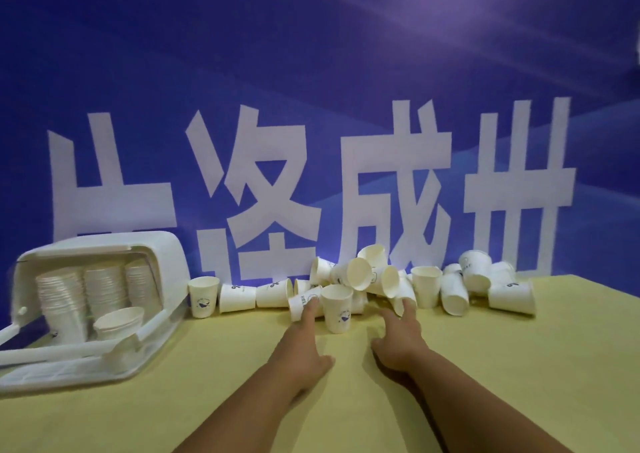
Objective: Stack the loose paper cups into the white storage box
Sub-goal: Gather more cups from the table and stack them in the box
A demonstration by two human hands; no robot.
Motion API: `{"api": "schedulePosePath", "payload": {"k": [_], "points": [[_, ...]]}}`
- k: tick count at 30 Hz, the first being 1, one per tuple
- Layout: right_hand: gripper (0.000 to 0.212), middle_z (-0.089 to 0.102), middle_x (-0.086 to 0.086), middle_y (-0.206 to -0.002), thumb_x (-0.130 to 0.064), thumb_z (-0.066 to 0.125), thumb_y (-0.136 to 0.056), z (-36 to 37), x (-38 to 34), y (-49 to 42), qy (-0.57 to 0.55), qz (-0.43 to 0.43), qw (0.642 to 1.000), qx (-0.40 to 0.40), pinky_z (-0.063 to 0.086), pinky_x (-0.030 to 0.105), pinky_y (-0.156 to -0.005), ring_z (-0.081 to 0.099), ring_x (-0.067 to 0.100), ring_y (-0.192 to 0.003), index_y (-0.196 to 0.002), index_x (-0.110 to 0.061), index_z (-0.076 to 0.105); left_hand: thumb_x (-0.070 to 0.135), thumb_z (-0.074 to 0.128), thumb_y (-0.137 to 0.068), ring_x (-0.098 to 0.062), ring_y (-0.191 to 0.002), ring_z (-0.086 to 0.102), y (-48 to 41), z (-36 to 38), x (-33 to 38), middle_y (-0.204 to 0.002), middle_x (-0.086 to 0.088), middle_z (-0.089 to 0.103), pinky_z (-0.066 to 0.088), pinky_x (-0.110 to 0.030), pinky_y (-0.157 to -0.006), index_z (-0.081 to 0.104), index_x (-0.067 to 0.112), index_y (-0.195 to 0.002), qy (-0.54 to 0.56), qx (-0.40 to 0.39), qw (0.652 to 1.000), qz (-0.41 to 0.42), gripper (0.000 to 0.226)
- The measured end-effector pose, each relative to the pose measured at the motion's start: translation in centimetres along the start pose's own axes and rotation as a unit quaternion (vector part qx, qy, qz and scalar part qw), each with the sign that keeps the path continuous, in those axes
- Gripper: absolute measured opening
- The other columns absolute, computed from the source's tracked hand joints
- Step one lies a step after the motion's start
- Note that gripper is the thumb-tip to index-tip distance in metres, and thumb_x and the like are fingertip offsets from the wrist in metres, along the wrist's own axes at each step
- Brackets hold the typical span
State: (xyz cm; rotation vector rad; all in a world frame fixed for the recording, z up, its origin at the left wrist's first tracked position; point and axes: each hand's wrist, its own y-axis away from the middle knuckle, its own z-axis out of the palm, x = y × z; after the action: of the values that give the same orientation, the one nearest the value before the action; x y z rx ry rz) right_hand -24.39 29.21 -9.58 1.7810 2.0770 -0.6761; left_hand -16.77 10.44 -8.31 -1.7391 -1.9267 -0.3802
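Two bare hands reach across a pale yellow table (502,366) toward a jumble of loose paper cups (381,279) strewn along its far edge, centre and right of the frame. The left hand (304,338), fingers straight and grasping nothing, touches with its fingertips a tipped cup (300,305) lying on its side at the near edge of the pile. The right hand (398,338), also flat, fingers straight and holding nothing, reaches the cups at the near side of the heap, its fingertips against them. Between the two hands an upright cup (337,309) with a small blue print stands on the table. At lower left, the white storage box (166,255) lies tilted with its opening toward the camera. Inside it, nested stacks (104,286) of cups stand side by side, and a shorter stack (119,319) sits in front of them. A row of single cups (239,296) runs along the table between box and pile. A blue banner (311,54) with large white characters fills the background.
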Motion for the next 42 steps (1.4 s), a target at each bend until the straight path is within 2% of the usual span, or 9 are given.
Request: {"api": "schedulePosePath", "payload": {"k": [3,5,9,11,15,24,29,34,42], "points": [[0.059,-0.018,-0.003,-0.165,-0.025,0.05,-0.087,0.0,0.6,-1.7,0.003,-0.025,0.999,0.035,0.04,0.04,-0.109,0.018,0.022,-0.151,-0.144,-0.034,0.04,0.028,0.081,-0.086,-0.009,-0.115,0.054,-2.8,1.5,0.5,-0.156,0.004,0.043,0.04,-0.02,-0.088,-0.016,0.056,-0.155,0.025,0.034,0.999,0.026,0.123],[0.063,-0.018,-0.008,-0.164,-0.023,0.049,-0.085,-0.2,0.9,-2.5,-0.003,-0.044,0.998,0.034,0.044,0.04,-0.105,0.018,0.02,-0.15,-0.145,-0.038,0.037,0.026,0.082,-0.086,-0.009,-0.125,0.053,-4.3,2.1,0.3,-0.159,0.009,0.039,0.04,-0.021,-0.093,-0.011,0.057,-0.156,0.023,0.045,0.998,0.047,0.12],[0.065,-0.007,-0.011,-0.166,-0.026,0.048,-0.09,0.1,1.7,-3.7,-0.008,-0.073,0.997,0.019,0.044,0.038,-0.101,0.026,0.017,-0.148,-0.152,-0.027,0.03,0.033,0.075,-0.091,-0.014,-0.131,0.053,-5.5,2.9,-0.3,-0.153,0.011,0.048,0.044,-0.026,-0.095,0.019,0.042,-0.158,-0.018,0.093,0.993,0.065,0.088],[0.067,-0.001,-0.011,-0.167,-0.025,0.049,-0.092,0.2,2.0,-4.0,-0.021,-0.079,0.997,0.013,0.041,0.036,-0.105,0.027,0.015,-0.147,-0.155,-0.021,0.025,0.034,0.07,-0.094,-0.018,-0.113,0.06,-5.7,3.3,-0.5,-0.132,0.007,0.059,0.051,-0.033,-0.087,0.032,0.034,-0.142,-0.035,0.12,0.99,0.064,0.062],[0.062,0.012,-0.004,-0.165,-0.018,0.052,-0.095,0.3,2.1,-4.2,-0.07,-0.092,0.993,0.038,0.031,0.028,-0.112,0.028,0.013,-0.146,-0.154,-0.013,0.032,0.035,0.06,-0.1,-0.023,-0.096,0.057,-5.9,3.6,-0.8,-0.112,0.002,0.055,0.051,-0.039,-0.081,0.034,0.025,-0.103,-0.015,0.16,0.985,0.056,0.028],[0.027,0.058,-0.006,-0.12,-0.014,0.062,-0.093,-0.6,-0.9,-2.1,-0.251,-0.04,0.932,0.258,0.045,0.024,-0.09,0.058,0.011,-0.103,-0.119,-0.016,0.068,0.048,0.061,-0.097,-0.018,-0.083,0.053,-3.6,1.6,-0.6,-0.103,0.004,0.048,0.045,-0.033,-0.066,0.041,0.022,-0.084,0.059,0.247,0.966,0.052,0.035],[0.014,0.061,-0.006,-0.094,-0.014,0.072,-0.089,-2.1,-2.8,-0.7,-0.271,-0.048,0.914,0.297,0.053,0.035,-0.078,0.061,0.017,-0.089,-0.093,-0.023,0.061,0.049,0.07,-0.087,-0.016,-0.077,0.054,-0.8,-1.4,-1.7,-0.093,0.007,0.05,0.056,-0.042,-0.068,0.04,0.027,-0.08,0.105,0.25,0.962,0.021,0.037],[0.013,0.057,-0.006,-0.102,-0.026,0.07,-0.093,-1.3,-7.7,1.2,-0.264,-0.105,0.916,0.283,0.049,0.028,-0.082,0.058,0.013,-0.094,-0.106,-0.021,0.069,0.051,0.075,-0.082,-0.012,-0.08,0.06,2.3,-5.2,-4.9,-0.097,0.012,0.057,0.059,-0.037,-0.062,0.039,0.037,-0.101,0.135,0.248,0.959,-0.024,0.043],[0.026,0.036,-0.013,-0.123,-0.045,0.075,-0.086,2.6,-17.6,3.5,-0.307,-0.13,0.918,0.213,0.041,0.021,-0.089,0.045,0.008,-0.111,-0.091,-0.024,0.059,0.055,0.076,-0.079,-0.008,-0.092,0.058,4.2,-10.6,-10.0,-0.117,0.013,0.054,0.058,-0.034,-0.074,0.029,0.053,-0.117,0.159,0.303,0.939,-0.023,0.06]]}}
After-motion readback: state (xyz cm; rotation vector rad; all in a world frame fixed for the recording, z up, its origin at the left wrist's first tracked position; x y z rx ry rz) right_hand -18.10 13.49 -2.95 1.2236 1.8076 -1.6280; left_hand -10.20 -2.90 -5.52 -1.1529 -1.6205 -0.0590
